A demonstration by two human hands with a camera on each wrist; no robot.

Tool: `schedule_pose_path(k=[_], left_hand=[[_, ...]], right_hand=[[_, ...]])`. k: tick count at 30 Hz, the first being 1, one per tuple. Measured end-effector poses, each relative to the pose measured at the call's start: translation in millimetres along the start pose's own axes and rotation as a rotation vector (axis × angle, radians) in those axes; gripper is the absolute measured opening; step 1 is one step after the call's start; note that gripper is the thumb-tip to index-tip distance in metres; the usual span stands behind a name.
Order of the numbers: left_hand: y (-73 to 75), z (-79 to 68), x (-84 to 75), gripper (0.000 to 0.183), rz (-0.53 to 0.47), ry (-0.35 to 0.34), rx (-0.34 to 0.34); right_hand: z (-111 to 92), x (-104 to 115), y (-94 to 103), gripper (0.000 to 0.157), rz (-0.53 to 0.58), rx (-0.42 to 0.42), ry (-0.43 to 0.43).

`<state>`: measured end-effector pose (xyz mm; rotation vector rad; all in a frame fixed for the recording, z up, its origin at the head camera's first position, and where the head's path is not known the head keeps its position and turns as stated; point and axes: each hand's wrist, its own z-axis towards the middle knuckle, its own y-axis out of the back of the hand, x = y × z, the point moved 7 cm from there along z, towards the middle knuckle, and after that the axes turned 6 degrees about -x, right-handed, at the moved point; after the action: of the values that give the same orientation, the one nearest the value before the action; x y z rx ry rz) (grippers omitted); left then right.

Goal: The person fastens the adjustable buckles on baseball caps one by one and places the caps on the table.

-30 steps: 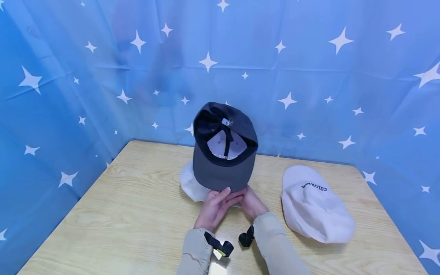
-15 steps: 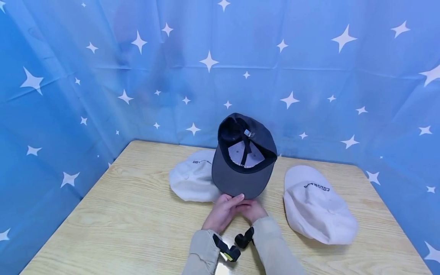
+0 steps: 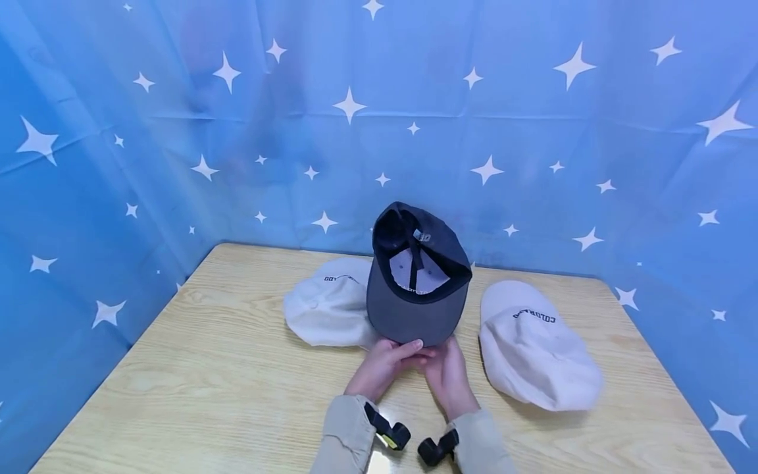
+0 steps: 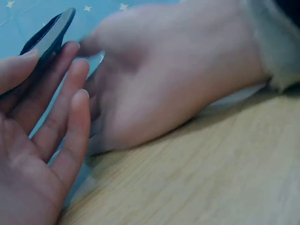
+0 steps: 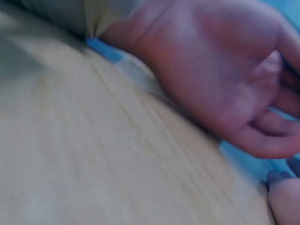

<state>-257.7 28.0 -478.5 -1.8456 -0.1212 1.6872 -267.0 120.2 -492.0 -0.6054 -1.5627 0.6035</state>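
A dark grey baseball cap (image 3: 417, 319) is held up over the table, its brim toward me and its opening facing me. My left hand (image 3: 379, 370) pinches the front edge of the brim, thumb on the near side and fingers behind it. In the left wrist view, the brim (image 4: 56, 35) lies between the left thumb and fingers. My right hand (image 3: 451, 382) is at the brim's lower right edge, close to the left fingertips. Its fingers (image 5: 267, 145) look bent in the right wrist view; its contact with the brim is hidden. Behind the dark cap, to the left, lies a white cap (image 3: 328, 309).
Another white cap (image 3: 539, 352), with dark lettering, lies on the right side of the wooden table (image 3: 195, 368). A blue curtain (image 3: 284, 131) with white stars hangs behind the table and along both sides.
The dark cap has moved right and lower, uncovering more of the left white cap. My right hand has shifted from behind the left fingers out to the right, its wrist turning.
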Motion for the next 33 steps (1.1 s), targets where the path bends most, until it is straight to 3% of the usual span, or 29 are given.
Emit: schedule_pose_path(k=[4,9,13,17,20,24,28,33], left_hand=[[-0.6,-2.0,3.7,0.031,0.085,0.03,0.001],[5.3,-1.3,8.0,0.034,0.282,0.052,-0.088],[5.6,0.2,8.7,0.035,0.341,0.051,-0.101],[3.7,1.1,6.9,0.033,0.249,0.036,-0.077],[4.8,1.9,6.7,0.032,0.163,0.041,-0.097],[8.9,3.1,6.2,0.041,0.072,0.023,-0.167],[13.7,3.0,3.5,0.05,0.026,0.0,-0.234],[17.1,2.9,-1.8,0.047,-0.016,-0.041,-0.258]], right_hand=[[-18,19,-2.2,0.035,-0.01,0.108,0.076],[-27,29,1.5,0.033,0.038,0.21,0.11],[-27,30,4.3,0.019,-0.013,0.105,0.135],[-27,28,8.3,0.008,-0.155,-0.071,0.145],[-27,30,11.1,0.011,-0.24,-0.164,0.158],[-27,34,15.8,0.019,-0.306,-0.208,0.179],[-25,39,22.9,0.012,-0.353,-0.247,0.199],[-24,43,30.2,0.009,-0.363,-0.321,0.18]])
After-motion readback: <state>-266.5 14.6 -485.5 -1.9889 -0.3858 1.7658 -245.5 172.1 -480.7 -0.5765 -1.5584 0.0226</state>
